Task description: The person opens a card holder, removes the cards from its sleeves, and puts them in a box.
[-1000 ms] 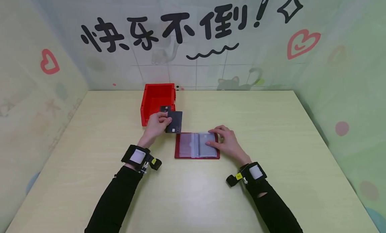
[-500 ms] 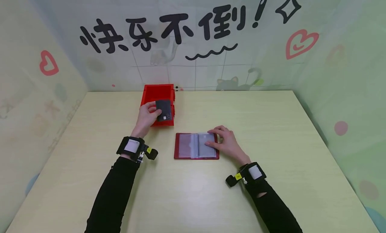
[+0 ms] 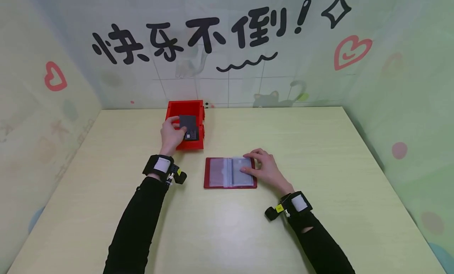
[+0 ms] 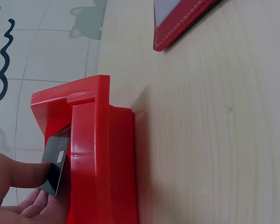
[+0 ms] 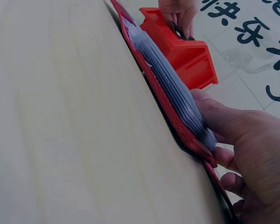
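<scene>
My left hand (image 3: 172, 134) pinches a dark card (image 3: 188, 125) between thumb and fingers, over the red bin (image 3: 193, 145). In the left wrist view the card (image 4: 56, 156) is tilted, partly inside the bin's rim; whether a second card lies behind it I cannot tell. An open red card holder (image 3: 230, 187) with clear plastic sleeves (image 3: 242, 175) lies on the table. At its right edge, my right hand (image 3: 266, 167) holds the sleeves and cover, thumb on top. The right wrist view shows that thumb (image 5: 214, 109) against the stacked sleeves, other fingers by the cover's edge.
The pale wooden table (image 3: 227, 230) meets a printed backdrop (image 3: 227, 85) just behind the bin. Printed side walls rise at left and right. A camera on a black strap (image 3: 163, 166) sits on each wrist.
My left hand has carried the dark card leftward and away from me, from beside the card holder to over the red bin. The right hand has stayed on the card holder.
</scene>
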The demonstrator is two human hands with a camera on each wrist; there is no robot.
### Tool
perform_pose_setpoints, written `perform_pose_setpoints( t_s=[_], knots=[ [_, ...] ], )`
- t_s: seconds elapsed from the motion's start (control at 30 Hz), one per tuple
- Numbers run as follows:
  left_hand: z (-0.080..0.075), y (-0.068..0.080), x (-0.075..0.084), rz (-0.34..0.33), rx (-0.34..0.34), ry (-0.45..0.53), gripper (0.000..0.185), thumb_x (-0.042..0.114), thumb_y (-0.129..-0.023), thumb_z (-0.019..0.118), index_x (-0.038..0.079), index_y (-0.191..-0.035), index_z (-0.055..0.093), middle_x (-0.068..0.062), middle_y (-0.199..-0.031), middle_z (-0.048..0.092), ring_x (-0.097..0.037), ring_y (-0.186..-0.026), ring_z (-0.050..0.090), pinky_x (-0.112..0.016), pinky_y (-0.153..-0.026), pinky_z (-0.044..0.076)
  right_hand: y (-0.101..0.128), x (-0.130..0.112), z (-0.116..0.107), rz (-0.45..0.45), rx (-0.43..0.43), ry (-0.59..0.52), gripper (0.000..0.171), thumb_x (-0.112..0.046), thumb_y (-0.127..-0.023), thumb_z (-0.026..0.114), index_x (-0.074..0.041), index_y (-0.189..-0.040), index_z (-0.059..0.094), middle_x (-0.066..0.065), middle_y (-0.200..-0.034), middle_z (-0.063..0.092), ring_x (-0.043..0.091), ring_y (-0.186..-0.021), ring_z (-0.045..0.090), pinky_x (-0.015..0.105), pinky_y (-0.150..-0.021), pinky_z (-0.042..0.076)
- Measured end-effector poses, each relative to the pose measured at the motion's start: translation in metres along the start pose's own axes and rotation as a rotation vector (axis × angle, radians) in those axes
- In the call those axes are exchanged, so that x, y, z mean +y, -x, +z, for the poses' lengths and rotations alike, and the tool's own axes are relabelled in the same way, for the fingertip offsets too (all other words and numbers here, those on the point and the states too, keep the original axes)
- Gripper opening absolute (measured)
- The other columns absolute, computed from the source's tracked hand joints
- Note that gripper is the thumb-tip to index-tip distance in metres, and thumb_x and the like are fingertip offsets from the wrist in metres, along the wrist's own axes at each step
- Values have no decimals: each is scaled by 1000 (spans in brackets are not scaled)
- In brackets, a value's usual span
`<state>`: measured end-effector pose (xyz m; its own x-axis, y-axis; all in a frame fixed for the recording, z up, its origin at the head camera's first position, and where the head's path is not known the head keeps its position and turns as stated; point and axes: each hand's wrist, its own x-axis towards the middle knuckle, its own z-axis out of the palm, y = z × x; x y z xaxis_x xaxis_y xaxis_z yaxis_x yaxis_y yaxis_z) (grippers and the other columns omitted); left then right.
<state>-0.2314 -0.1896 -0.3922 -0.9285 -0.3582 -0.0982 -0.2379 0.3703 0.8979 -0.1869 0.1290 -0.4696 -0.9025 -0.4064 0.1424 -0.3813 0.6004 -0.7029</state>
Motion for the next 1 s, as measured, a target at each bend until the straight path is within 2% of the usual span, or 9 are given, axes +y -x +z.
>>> perform_pose_setpoints(
  t_s=[0.1, 0.3, 0.47, 0.67, 0.87, 1.0],
  knots=[
    [4, 0, 0, 24, 10, -66, 53, 6, -96, 62, 2, -146, 45, -26, -134, 59, -38, -118, 58, -48, -101, 52, 0, 0, 1, 2, -1, 2, 46, -31, -83, 82, -11, -123, 71, 10, -119, 62, 25, -102, 52, 39, -91, 32],
    [13, -4, -1, 67, -20, -179, 51, 7, -97, 60, 1, -143, 41, -27, -127, 60, -39, -114, 59, -50, -97, 54, 1, -1, 0, 8, -1, -5, 46, -31, -83, 82, -11, -123, 71, 9, -119, 62, 25, -103, 52, 39, -92, 32],
    [17, -6, -1, 92, -42, -254, 43, 3, -95, 60, -2, -137, 49, -27, -126, 63, -40, -112, 62, -49, -93, 56, 0, -1, 0, 10, -2, -6, 46, -31, -83, 82, -11, -123, 71, 9, -119, 62, 25, -105, 53, 39, -93, 32],
    [18, -7, -3, 117, -51, -344, 32, 4, -95, 61, -6, -126, 61, -27, -125, 65, -41, -110, 62, -50, -95, 55, 1, -2, -1, 9, 0, -7, 46, -31, -84, 82, -11, -123, 71, 9, -119, 61, 25, -104, 52, 39, -92, 33],
    [19, -5, -6, 130, -71, -426, 28, 5, -97, 59, -7, -122, 63, -28, -124, 66, -41, -105, 63, -52, -97, 54, 1, -1, 0, 3, 2, -4, 45, -30, -83, 83, -11, -122, 71, 9, -118, 61, 25, -101, 52, 38, -91, 31],
    [20, -3, -7, 148, -93, -496, 27, 6, -96, 56, -9, -117, 63, -29, -115, 68, -41, -96, 65, -51, -92, 57, 0, -1, 0, 13, -1, -2, 45, -31, -83, 82, -11, -122, 71, 9, -118, 61, 25, -100, 52, 38, -92, 31]
  ],
)
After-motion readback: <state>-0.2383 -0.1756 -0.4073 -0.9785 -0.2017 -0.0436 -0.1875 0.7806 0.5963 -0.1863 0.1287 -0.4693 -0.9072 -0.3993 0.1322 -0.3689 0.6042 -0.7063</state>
